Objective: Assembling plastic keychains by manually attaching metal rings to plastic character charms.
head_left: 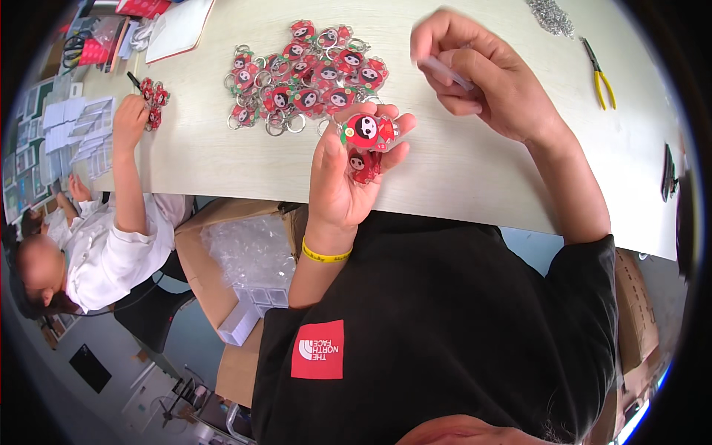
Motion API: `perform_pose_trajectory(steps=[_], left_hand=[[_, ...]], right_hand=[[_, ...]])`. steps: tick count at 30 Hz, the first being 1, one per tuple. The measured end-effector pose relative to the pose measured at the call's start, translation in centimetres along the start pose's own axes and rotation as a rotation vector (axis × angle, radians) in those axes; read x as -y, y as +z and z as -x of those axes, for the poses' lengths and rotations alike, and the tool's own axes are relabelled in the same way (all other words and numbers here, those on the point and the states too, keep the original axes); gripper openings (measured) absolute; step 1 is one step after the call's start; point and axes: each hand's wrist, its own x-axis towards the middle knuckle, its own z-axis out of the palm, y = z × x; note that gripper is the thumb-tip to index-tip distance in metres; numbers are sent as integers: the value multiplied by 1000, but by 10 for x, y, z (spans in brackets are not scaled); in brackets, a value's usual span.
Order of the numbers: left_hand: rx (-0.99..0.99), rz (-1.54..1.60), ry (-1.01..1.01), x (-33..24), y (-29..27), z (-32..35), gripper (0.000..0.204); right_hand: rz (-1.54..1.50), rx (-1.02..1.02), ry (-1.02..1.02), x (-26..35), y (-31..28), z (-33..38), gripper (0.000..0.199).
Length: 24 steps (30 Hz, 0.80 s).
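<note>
My left hand (343,185) is palm up over the table edge, its fingers curled around red character keychain charms. The upper charm (365,129) is clear-edged, with a dark-haired face in a red hood; a second charm (363,165) lies below it against the palm. To the right and farther off, my right hand (493,85) pinches a thin, translucent whitish piece (448,73) between thumb and fingers; its exact kind is unclear. Beyond my left hand lies a pile of similar red charms with metal key rings (308,98).
Yellow-handled pliers (602,87) lie at the right, near a heap of small metal parts (550,16). An open cardboard box (202,263) holding clear plastic bags (248,248) stands below the table's near edge. At left, a co-worker's hand (130,122) touches more charms (154,100).
</note>
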Motion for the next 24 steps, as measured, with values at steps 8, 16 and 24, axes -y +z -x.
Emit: perform_pose_trajectory(steps=[8, 16, 24], left_hand=[[-128, -22, 87, 6, -3, -2, 44], [-319, -167, 126, 6, 14, -4, 37], [-233, -358, 140, 4, 13, -1, 31]], right_hand=[[853, 6, -348, -14, 13, 10, 10], [320, 114, -30, -23, 0, 6, 17], [550, 32, -176, -30, 18, 9, 18]])
